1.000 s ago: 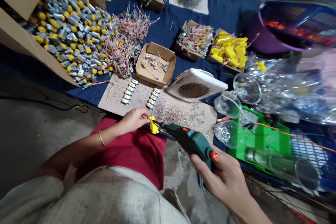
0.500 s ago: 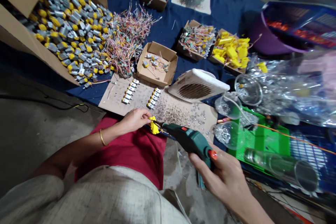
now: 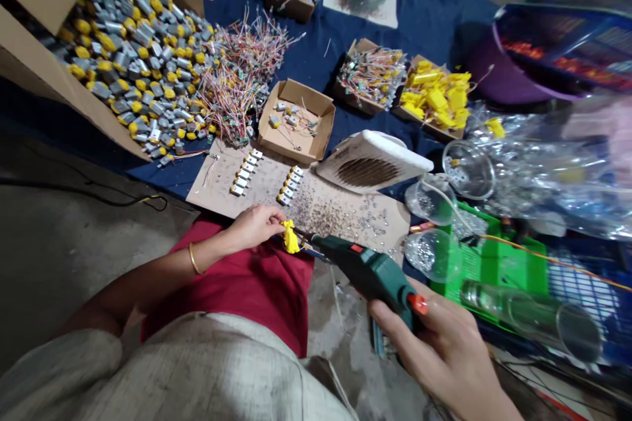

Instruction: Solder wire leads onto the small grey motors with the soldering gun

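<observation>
Fingertips of my left hand (image 3: 261,223) pinch a small yellow plastic part (image 3: 290,238) at the near edge of the cardboard sheet (image 3: 217,194). My right hand (image 3: 439,335) is wrapped round a dark green electric screwdriver (image 3: 368,270) with red switches. Its thin tip points left at the yellow part; whether the two touch I cannot tell. Two short rows of small motors (image 3: 243,173) (image 3: 289,185) lie on the sheet beyond my left hand. Small loose screws (image 3: 336,214) are scattered over it, right of the rows.
A large carton (image 3: 74,99) spills motors at the left, beside a heap of wired motors (image 3: 241,72). Behind the sheet stand a shallow box (image 3: 296,151), a white grilled speaker-like piece (image 3: 375,161) and a box of yellow parts (image 3: 434,95). Clear tubs (image 3: 427,253) and a green basket (image 3: 533,270) stand right.
My right hand has drawn the electric screwdriver a little to the right and down, away from the yellow part. My left hand stays almost still, holding that part.
</observation>
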`<action>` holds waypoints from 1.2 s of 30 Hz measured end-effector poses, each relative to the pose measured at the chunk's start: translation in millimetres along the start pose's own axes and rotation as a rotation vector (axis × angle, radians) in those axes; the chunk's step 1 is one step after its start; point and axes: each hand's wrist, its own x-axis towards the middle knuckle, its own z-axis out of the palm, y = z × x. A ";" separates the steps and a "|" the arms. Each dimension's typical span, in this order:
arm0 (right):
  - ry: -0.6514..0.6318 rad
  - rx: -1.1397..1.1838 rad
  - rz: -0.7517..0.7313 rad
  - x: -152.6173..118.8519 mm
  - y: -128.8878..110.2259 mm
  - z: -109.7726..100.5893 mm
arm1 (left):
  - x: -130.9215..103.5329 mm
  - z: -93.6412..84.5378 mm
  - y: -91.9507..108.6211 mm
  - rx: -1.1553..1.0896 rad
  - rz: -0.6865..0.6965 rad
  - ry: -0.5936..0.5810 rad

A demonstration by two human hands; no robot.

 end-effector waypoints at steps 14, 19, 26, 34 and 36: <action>0.211 0.085 0.521 -19.9 12.3 -2.8 | -0.6 -1.0 3.0 -0.032 0.022 0.020; 0.435 0.577 0.852 -21.6 30.1 28.0 | 0.0 0.2 -1.1 -0.072 0.026 0.016; 0.768 1.429 0.852 12.4 39.5 84.9 | 0.8 1.5 -4.2 -0.118 0.014 0.013; 0.677 1.957 0.857 22.8 30.8 122.6 | -1.8 -2.2 2.4 -0.136 0.009 0.003; 0.688 1.983 0.837 22.6 29.9 125.3 | -1.6 -2.3 1.5 -0.135 0.011 -0.004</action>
